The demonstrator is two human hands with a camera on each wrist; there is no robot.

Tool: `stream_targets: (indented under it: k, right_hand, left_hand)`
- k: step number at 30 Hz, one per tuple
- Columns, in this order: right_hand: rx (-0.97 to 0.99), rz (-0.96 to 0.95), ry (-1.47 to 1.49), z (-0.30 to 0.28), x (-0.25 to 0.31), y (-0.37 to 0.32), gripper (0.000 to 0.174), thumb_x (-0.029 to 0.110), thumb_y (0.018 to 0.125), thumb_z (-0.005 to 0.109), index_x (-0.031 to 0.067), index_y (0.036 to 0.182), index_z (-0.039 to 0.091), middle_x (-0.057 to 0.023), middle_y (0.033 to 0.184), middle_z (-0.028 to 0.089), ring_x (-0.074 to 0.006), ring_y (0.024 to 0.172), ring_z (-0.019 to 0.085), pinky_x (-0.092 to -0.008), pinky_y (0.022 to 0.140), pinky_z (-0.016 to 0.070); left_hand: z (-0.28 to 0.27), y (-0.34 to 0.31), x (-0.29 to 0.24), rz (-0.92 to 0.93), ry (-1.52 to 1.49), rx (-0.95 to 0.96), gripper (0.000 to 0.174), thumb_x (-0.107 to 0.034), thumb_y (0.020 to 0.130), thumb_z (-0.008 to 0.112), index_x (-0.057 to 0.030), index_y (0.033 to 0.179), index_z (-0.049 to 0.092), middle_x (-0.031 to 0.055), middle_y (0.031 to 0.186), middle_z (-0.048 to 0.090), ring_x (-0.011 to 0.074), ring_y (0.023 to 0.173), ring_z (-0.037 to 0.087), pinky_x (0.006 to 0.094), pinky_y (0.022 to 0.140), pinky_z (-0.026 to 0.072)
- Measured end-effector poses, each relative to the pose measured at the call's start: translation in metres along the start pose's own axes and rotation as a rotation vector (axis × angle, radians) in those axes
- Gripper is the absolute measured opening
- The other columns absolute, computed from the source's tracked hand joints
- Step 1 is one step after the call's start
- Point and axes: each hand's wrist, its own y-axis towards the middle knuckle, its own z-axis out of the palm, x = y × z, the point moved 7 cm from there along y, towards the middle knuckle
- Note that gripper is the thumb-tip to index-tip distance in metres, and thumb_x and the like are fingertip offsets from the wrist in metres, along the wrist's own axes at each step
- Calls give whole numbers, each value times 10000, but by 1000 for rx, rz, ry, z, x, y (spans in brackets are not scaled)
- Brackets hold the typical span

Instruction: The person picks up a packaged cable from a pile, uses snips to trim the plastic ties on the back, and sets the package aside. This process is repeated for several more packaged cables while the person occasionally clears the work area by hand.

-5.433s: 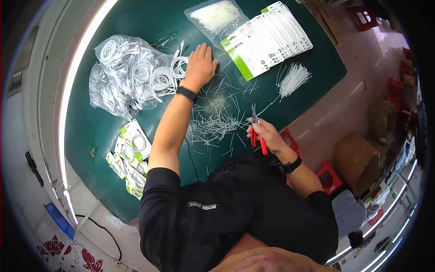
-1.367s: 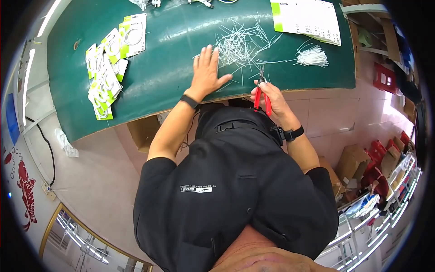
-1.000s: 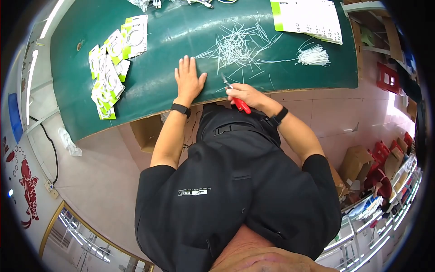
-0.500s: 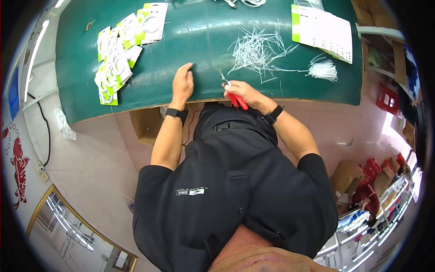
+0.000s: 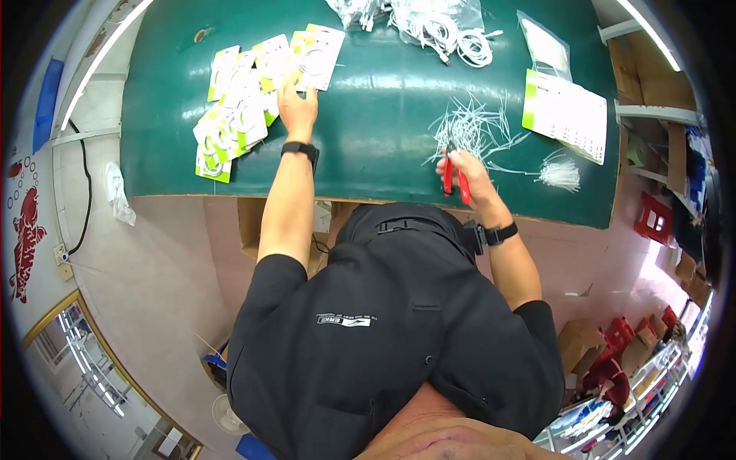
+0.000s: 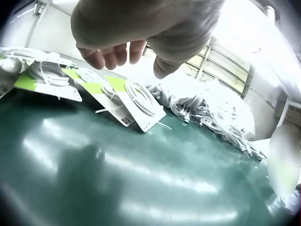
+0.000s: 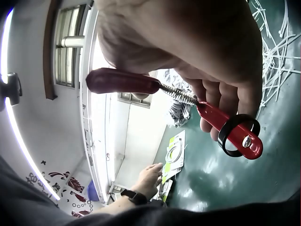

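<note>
My left hand point(image 5: 297, 111) reaches over the carded white cables point(image 5: 317, 57) at the table's left side, fingers at the nearest card. The left wrist view shows this hand point(image 6: 146, 28) above the cards point(image 6: 136, 101) with loosely bent fingers and nothing held. My right hand point(image 5: 477, 178) grips red-handled cutters point(image 5: 448, 178) near the table's front edge. Their spring and handles point(image 7: 122, 81) show in the right wrist view, a black ring round one handle. The cutter tips overlap a loose pile of thin white plastic strips point(image 5: 468, 123).
A bundle of white cable ties point(image 5: 560, 172) lies to the right, below a stack of white-and-green cards point(image 5: 567, 115). Behind are a clear bag point(image 5: 546, 46) and bagged coiled cables point(image 5: 437, 27). The green table's front edge point(image 5: 368, 195) runs before my waist.
My left hand has gone from the bare front of the table to the carded cables. My right hand, still gripping the cutters, has moved right to the strip pile. The head view has shifted.
</note>
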Motion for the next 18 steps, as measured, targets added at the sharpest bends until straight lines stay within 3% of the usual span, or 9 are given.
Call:
stream_targets:
  k: [8, 13, 17, 18]
  right_hand:
    - [27, 97, -5, 13, -6, 1, 428, 360, 1027, 577, 36, 1307, 569, -67, 1053, 692, -171, 993, 670, -314, 855, 538]
    - [0, 142, -18, 21, 1, 11, 439, 355, 1029, 577, 25, 1317, 561, -66, 1054, 682, -166, 991, 664, -306, 855, 536]
    - [45, 88, -32, 34, 10, 20, 454, 347, 1027, 585, 19, 1338, 552, -64, 1052, 679, -164, 986, 662, -300, 856, 535]
    - [44, 87, -31, 38, 12, 23, 454, 347, 1027, 585, 19, 1338, 552, -64, 1052, 679, -164, 986, 662, -300, 856, 535]
  left_hand:
    - [41, 88, 6, -243, 191, 356, 553, -295, 819, 774, -64, 1297, 621, 188, 1222, 667, 367, 1180, 619, 464, 1007, 485]
    - [65, 99, 25, -175, 87, 461, 528, -258, 825, 750, -46, 1287, 609, 197, 1227, 665, 371, 1174, 626, 476, 986, 497]
    - [36, 68, 13, -69, -133, 339, 506, -168, 830, 695, -26, 1297, 564, 191, 1203, 668, 354, 1108, 656, 450, 937, 530]
    - [29, 53, 8, -250, -517, 344, 505, -100, 842, 659, -27, 1324, 530, 188, 1178, 669, 339, 1081, 661, 443, 946, 520]
